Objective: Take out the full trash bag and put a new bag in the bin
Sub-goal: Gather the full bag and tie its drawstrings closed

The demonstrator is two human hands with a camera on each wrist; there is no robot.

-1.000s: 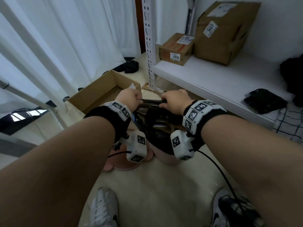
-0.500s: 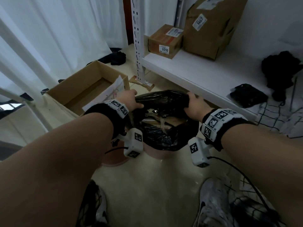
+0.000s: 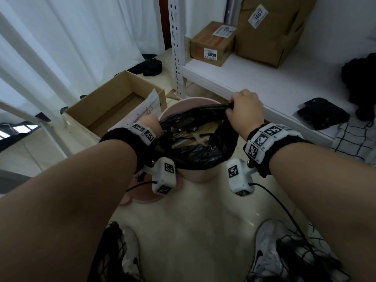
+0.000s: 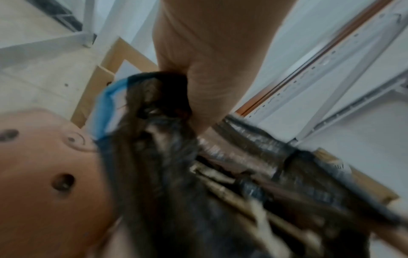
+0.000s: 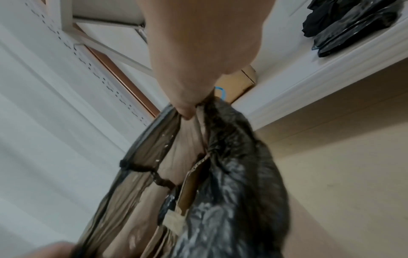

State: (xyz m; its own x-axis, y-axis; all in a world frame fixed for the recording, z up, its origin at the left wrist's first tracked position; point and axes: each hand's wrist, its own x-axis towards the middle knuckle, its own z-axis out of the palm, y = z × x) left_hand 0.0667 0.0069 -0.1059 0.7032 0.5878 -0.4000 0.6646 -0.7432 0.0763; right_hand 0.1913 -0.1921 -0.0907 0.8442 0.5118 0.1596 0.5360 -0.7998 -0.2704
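A black trash bag (image 3: 195, 153) full of cardboard scraps sits in a round pink bin (image 3: 183, 104) on the floor. My left hand (image 3: 151, 125) grips the bag's left rim; the left wrist view shows its fist (image 4: 198, 83) bunched on black plastic (image 4: 163, 97). My right hand (image 3: 243, 107) grips the far right rim and pulls it up and taut. In the right wrist view the fingers (image 5: 187, 106) pinch the gathered bag edge (image 5: 229, 157), with cardboard showing inside. The pink bin wall (image 4: 44, 174) shows at the left of the left wrist view.
An open cardboard box (image 3: 114, 104) with paper stands left of the bin. A white shelf (image 3: 254, 78) to the right carries two cartons (image 3: 211, 43) and black bags (image 3: 323, 112). A pink lid (image 3: 142, 197) lies on the floor. My shoes (image 3: 268, 251) stand near the bin.
The bag mouth, held closed a second ago, was spread open. My right hand has since risen and pulled its rim up, uncovering the bin's far pink rim; the left hand sank lower.
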